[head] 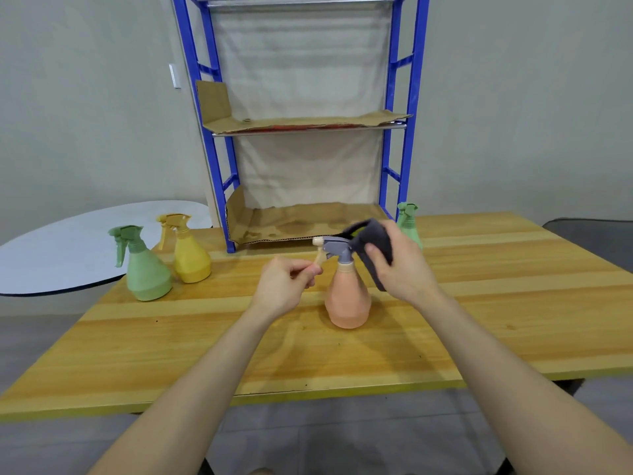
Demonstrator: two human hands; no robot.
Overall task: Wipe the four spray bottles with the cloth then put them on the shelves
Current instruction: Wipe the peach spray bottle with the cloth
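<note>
Your left hand [284,286] has its fingers curled in close, thumb and forefinger pinching the lower tip of the slim cream trigger [319,258] of the orange bottle [347,299]. Your right hand [402,269] is wrapped round a soft, dark grey cloth [371,236], with the thumb pressed across its folds. The cloth is bunched against the back of the bottle's grey plastic spray head [337,246].

The orange bottle is smooth matte plastic, pear-shaped with a narrow neck. It stands upright on the wooden table [496,303], which has striped, varnished planks. Well to the left of the orange bottle stand a light green bottle [147,272] and, just beside it, a yellow bottle [190,258], both equally bulbous. Behind and to the right of the orange bottle, partly hidden by your right hand, is a second green bottle [407,217].

Directly behind the orange bottle rises the blue metal shelf rack [219,159], its shelves lined with creased brown cardboard [291,222]. Far to the left of the orange bottle lies a rounded white tabletop [68,248].
</note>
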